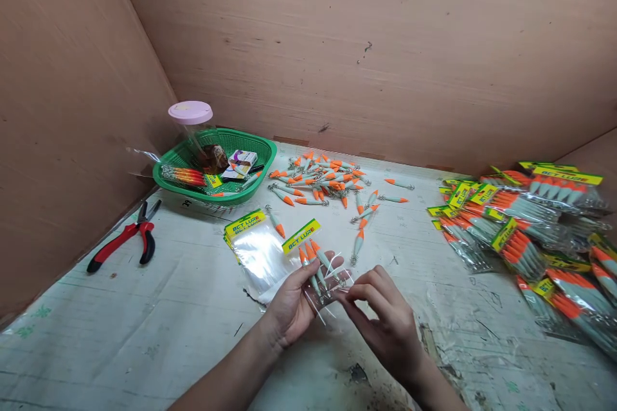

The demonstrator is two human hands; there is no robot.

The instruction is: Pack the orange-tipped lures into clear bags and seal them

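My left hand (292, 308) holds a clear lure bag (301, 237) with a yellow and green header, thumb on top and fingers beneath. Inside the bag lie about three squid lures (309, 257), orange at one end and pale green at the other, with hooks toward me. My right hand (385, 318) pinches the near end of this bag, where thin white edges stick out. Its fingertips partly hide what they grip. Just left of the held bag lies a stack of flat bags (260, 253). A single lure (276, 221) rests at the stack's upper right.
A pile of loose lures (322, 180) lies toward the back wall. Filled lure bags (520, 231) are heaped at the right. A green basket (263, 148) with a pink-lidded jar (190, 112) stands at back left, near red-handled pliers (120, 241).
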